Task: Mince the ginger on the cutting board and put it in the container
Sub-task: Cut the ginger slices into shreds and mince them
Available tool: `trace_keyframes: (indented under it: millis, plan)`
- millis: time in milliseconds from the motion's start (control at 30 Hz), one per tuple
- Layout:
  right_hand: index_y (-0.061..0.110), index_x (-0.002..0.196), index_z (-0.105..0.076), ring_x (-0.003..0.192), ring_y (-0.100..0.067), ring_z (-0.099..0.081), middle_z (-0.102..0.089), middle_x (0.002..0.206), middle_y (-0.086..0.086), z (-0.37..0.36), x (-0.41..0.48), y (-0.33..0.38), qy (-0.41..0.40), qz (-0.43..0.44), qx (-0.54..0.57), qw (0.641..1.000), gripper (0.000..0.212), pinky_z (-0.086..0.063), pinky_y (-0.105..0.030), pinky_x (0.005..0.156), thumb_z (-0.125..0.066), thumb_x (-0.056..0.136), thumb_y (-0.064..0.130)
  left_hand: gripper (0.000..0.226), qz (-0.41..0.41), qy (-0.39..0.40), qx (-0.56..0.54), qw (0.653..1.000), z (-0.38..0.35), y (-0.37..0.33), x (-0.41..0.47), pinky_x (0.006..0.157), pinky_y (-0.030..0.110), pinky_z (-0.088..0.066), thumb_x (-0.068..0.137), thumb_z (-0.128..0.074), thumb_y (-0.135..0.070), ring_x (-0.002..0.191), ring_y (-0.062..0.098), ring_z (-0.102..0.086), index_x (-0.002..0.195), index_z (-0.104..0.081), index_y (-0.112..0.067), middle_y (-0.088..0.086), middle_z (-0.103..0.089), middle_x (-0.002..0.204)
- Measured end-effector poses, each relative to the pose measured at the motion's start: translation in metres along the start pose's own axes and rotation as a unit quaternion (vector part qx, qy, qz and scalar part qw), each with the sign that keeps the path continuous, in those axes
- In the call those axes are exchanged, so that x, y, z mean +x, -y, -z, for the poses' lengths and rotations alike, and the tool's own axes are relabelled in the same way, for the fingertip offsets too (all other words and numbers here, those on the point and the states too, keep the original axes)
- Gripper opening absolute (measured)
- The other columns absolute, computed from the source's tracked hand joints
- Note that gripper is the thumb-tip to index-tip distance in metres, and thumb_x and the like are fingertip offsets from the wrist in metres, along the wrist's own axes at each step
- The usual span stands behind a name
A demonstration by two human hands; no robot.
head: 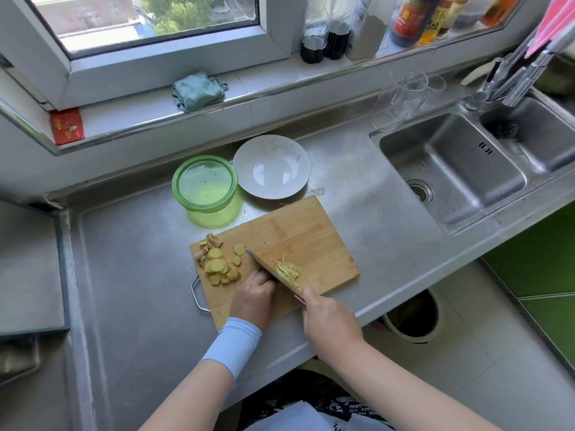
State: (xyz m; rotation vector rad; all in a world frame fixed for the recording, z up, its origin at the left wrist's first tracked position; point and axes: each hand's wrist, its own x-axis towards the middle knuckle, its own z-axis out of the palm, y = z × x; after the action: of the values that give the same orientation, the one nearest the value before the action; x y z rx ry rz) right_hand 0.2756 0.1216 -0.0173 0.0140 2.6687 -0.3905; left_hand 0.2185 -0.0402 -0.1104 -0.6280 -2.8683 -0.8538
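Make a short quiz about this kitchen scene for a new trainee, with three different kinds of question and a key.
1. True or false: the green container already holds ginger.
2. Which hand holds the knife? A) left B) right C) neither
3. Fill in: seen from the camera, the thin ginger strips lie on the cutting board to the ____ of the blade.

Key: 1 false, it looks empty. 2 B, the right hand grips the handle. 3 right; the ginger slices lie on the left.

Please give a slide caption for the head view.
Right hand holds a knife over ginger strips on the cutting board; left hand beside it.
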Motion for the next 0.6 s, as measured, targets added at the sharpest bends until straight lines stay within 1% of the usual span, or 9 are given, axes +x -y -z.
trace_keyframes:
  millis: [67,133,200,267,333,400,467,533,600]
  plan:
    - [0.022,0.120,-0.038,0.074,-0.028,-0.060,-0.066,0.090,-0.004,0.001,-0.004,-0.001,-0.001,0.001,-0.003,1.000,0.019,-0.041,-0.034,0.059,-0.040,0.102,0.017,0.029,-0.002,-0.008,0.001,1.000,0.001,-0.002,-0.001,0.055,0.037,-0.055,0.082,-0.048,-0.014,0.076,0.031,-0.065,0.072,-0.073,-0.003,0.013,-0.068,0.081]
    - [0.024,0.125,-0.036,0.067,-0.026,-0.052,-0.063,0.085,-0.002,0.000,-0.011,-0.004,-0.007,-0.001,-0.004,1.000,0.023,-0.038,-0.034,0.058,-0.039,0.103,0.018,0.031,-0.007,-0.021,0.003,1.000,0.003,-0.004,0.000,0.055,0.035,-0.056,0.081,-0.047,-0.014,0.076,0.031,-0.067,0.071,-0.073,-0.002,0.014,-0.069,0.081]
    - [0.023,0.122,-0.036,0.065,-0.026,-0.048,-0.056,0.078,0.000,0.000,-0.018,-0.008,-0.005,-0.005,-0.002,1.000,0.019,-0.036,-0.034,0.057,-0.038,0.104,0.019,0.031,-0.013,-0.032,0.007,0.999,0.004,-0.005,0.001,0.054,0.034,-0.056,0.080,-0.046,-0.012,0.076,0.030,-0.067,0.070,-0.073,-0.002,0.014,-0.069,0.082]
    - [0.023,0.112,-0.036,0.065,-0.026,-0.049,-0.051,0.076,0.002,-0.001,-0.018,-0.007,-0.003,-0.008,0.000,1.000,0.009,-0.038,-0.034,0.057,-0.037,0.104,0.018,0.030,-0.014,-0.041,0.005,0.999,0.004,-0.006,0.001,0.054,0.033,-0.055,0.080,-0.046,-0.010,0.076,0.029,-0.067,0.070,-0.073,-0.002,0.013,-0.069,0.082]
    - [0.024,0.107,-0.035,0.068,-0.028,-0.056,-0.056,0.077,0.000,-0.001,-0.010,-0.004,0.000,-0.010,0.009,1.000,0.009,-0.043,-0.035,0.058,-0.038,0.103,0.017,0.030,-0.015,-0.045,-0.003,0.999,0.003,-0.006,0.001,0.055,0.034,-0.055,0.081,-0.046,-0.011,0.076,0.030,-0.066,0.071,-0.073,-0.003,0.013,-0.069,0.082]
    - [0.023,0.111,-0.037,0.075,-0.030,-0.064,-0.064,0.084,-0.003,-0.003,-0.002,0.000,-0.001,-0.004,0.006,1.000,0.013,-0.045,-0.035,0.060,-0.040,0.101,0.016,0.030,-0.016,-0.050,-0.008,0.999,0.003,-0.006,0.000,0.053,0.034,-0.055,0.082,-0.046,-0.012,0.074,0.031,-0.066,0.070,-0.072,-0.003,0.013,-0.068,0.080]
    - [0.023,0.117,-0.038,0.079,-0.029,-0.065,-0.067,0.090,-0.003,-0.002,0.000,0.001,0.000,0.000,0.001,1.000,0.017,-0.041,-0.034,0.060,-0.041,0.101,0.016,0.028,-0.017,-0.050,-0.007,0.999,0.003,-0.005,0.001,0.052,0.034,-0.054,0.080,-0.047,-0.012,0.073,0.031,-0.065,0.068,-0.071,-0.003,0.013,-0.067,0.078]
    - [0.023,0.122,-0.038,0.074,-0.029,-0.058,-0.064,0.088,0.000,0.000,-0.006,-0.002,-0.003,0.001,0.003,1.000,0.021,-0.038,-0.033,0.061,-0.039,0.102,0.017,0.027,-0.022,-0.054,-0.006,0.998,0.002,-0.004,0.001,0.051,0.034,-0.054,0.079,-0.047,-0.011,0.073,0.030,-0.066,0.067,-0.071,-0.003,0.013,-0.068,0.078]
    - [0.023,0.119,-0.038,0.068,-0.028,-0.049,-0.061,0.084,-0.001,0.000,-0.014,-0.006,-0.004,0.001,0.009,1.000,0.016,-0.037,-0.034,0.060,-0.037,0.104,0.020,0.028,-0.026,-0.056,-0.004,0.998,0.002,-0.003,0.001,0.053,0.034,-0.055,0.080,-0.048,-0.011,0.076,0.030,-0.067,0.068,-0.072,-0.002,0.014,-0.069,0.081]
